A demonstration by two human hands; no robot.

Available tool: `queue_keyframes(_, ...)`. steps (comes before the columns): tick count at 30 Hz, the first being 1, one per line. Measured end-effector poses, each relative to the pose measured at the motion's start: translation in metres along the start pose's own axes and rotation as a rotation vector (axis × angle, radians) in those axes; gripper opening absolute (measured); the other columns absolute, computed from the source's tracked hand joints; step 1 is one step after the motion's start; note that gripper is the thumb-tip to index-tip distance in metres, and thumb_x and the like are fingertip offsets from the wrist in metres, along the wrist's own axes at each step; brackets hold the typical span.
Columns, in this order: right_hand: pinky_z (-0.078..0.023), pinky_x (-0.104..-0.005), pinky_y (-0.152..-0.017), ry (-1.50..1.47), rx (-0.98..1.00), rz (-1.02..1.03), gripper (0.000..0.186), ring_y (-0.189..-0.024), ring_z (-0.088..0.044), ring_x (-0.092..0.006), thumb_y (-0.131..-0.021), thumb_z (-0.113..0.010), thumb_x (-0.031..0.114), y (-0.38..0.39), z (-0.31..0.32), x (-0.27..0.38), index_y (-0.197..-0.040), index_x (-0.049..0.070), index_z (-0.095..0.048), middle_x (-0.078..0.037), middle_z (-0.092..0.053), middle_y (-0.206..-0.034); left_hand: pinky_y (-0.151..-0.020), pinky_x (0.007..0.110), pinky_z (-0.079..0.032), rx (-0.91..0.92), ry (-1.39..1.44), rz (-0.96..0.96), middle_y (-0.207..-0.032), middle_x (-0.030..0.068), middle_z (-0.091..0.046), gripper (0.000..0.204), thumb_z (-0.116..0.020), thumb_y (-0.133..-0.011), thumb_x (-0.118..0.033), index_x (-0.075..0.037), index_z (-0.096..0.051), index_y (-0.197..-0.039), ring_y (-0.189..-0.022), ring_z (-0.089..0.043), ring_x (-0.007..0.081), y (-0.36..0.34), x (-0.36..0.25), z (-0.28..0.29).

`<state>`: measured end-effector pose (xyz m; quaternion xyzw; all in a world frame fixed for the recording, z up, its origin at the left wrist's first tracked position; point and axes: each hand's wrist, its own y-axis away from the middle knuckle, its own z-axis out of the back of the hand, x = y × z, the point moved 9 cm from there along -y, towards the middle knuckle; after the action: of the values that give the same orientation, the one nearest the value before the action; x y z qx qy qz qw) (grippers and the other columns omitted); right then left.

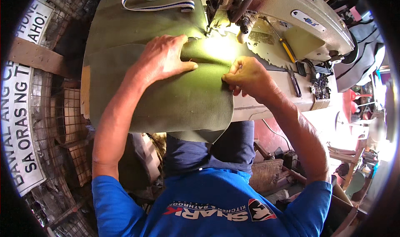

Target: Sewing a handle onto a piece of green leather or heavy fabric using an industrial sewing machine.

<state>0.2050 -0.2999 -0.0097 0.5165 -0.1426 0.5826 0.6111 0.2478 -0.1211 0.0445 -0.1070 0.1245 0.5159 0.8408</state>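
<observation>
A large olive-green sheet of leather-like material (179,99) lies over the sewing machine table, its near edge hanging past the table front above my lap. My left hand (166,58) rests on the sheet, thumb and fingers spread apart, beside a raised fold under the lamp's glare. At the sheet's right edge, my right hand (248,76) pinches the material between thumb and fingers. Just beyond the hands stands the sewing machine (300,16), its needle area over the far edge of the material. Glare hides part of the fold.
A white strap with a blue stripe (158,8) lies on the material at the far left. Right of the machine bed are a yellow-handled screwdriver (287,49), dark-handled pliers (295,83) and small metal parts (321,85). Wire mesh and a white sign (21,124) stand at the left.
</observation>
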Motion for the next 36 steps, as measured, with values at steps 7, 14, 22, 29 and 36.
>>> queue_keyframes(7,-0.046,-0.024,-0.04,-0.091,-0.12,0.051,0.036,-0.052,-0.062,-0.012,-0.081,-0.069,0.015,0.008,0.004,0.007,-0.108,0.001,-0.05,-0.007,-0.064,-0.071,-0.102,0.042,-0.044,0.075,0.116,-0.291,-0.123,0.0226,-0.058,0.039,-0.071,-0.079,-0.016,0.0,-0.061,-0.112,-0.117,-0.055,0.038,0.022,-0.048,0.016)
queue_keyframes(14,-0.053,-0.0327,-0.053,0.028,-0.128,0.137,0.016,-0.056,-0.065,-0.016,-0.083,-0.065,0.013,0.013,0.001,0.015,-0.095,0.002,-0.064,-0.01,-0.068,-0.072,-0.076,0.047,-0.048,0.011,0.202,-0.064,-0.093,0.0161,-0.06,0.029,-0.068,-0.08,-0.014,-0.003,-0.051,-0.1,-0.085,-0.06,0.0364,0.06,-0.088,0.001)
queue_keyframes(22,-0.051,-0.0368,-0.06,0.151,-0.427,0.71,0.022,-0.065,-0.065,-0.0328,-0.08,-0.068,0.01,0.045,-0.003,0.02,-0.096,0.003,-0.054,-0.014,-0.065,-0.076,-0.067,0.037,-0.043,-0.206,-0.026,-0.141,-0.093,0.0158,-0.061,0.026,-0.059,-0.079,-0.012,0.001,-0.056,-0.1,-0.074,-0.056,0.024,0.09,-0.137,-0.008)
queue_keyframes(29,-0.051,-0.0369,-0.058,0.1,-0.367,0.518,0.021,-0.064,-0.066,-0.0325,-0.08,-0.069,0.005,0.041,-0.002,0.019,-0.094,0.004,-0.054,-0.013,-0.063,-0.072,-0.063,0.034,-0.041,-0.286,0.003,-0.188,-0.082,0.0106,-0.059,0.021,-0.06,-0.077,-0.014,0.0,-0.059,-0.093,-0.069,-0.053,0.0198,0.093,-0.124,-0.002)
queue_keyframes(36,-0.052,-0.0425,-0.06,0.113,-0.368,0.372,0.02,-0.071,-0.066,-0.0397,-0.081,-0.066,0.007,0.031,-0.001,0.01,-0.099,0.005,-0.056,-0.019,-0.064,-0.073,-0.072,0.042,-0.047,-0.254,0.189,-0.055,-0.089,0.014,-0.059,0.038,-0.074,-0.066,-0.004,-0.002,-0.057,-0.1,-0.081,-0.06,0.0315,0.067,-0.07,0.005)
